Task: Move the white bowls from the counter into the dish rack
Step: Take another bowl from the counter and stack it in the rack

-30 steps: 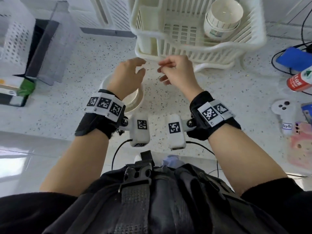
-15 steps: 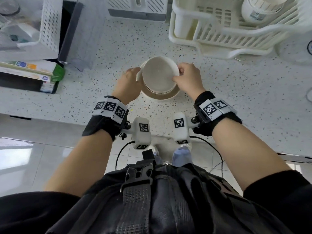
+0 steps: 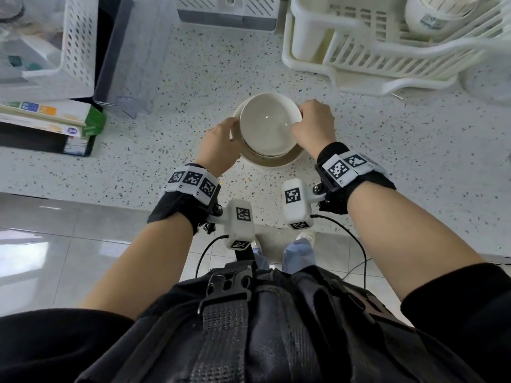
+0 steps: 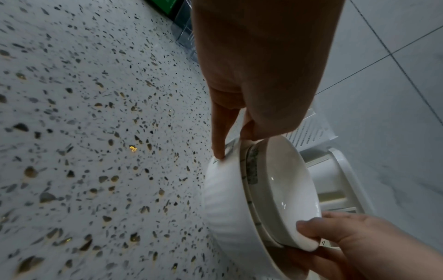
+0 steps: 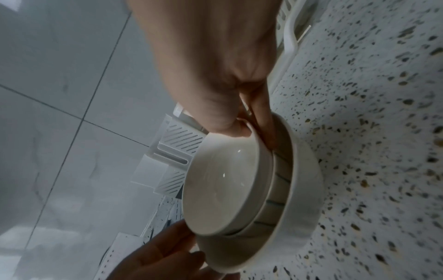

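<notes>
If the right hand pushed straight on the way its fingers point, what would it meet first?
The right hand already grips the top bowl's rim, fingers pointing toward the left hand. Pushed on, it would likely press that bowl against the left hand; depth unclear.

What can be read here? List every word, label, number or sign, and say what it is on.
No text can be read clearly.
Label on the bowl in the dish rack: blurred.
Label on the side of the stacked bowls: dark print, blurred.
Covers of the boxes at the left: too small.
Wristbands: black-and-white code squares, with tiny characters beside them that are too small to read.
</notes>
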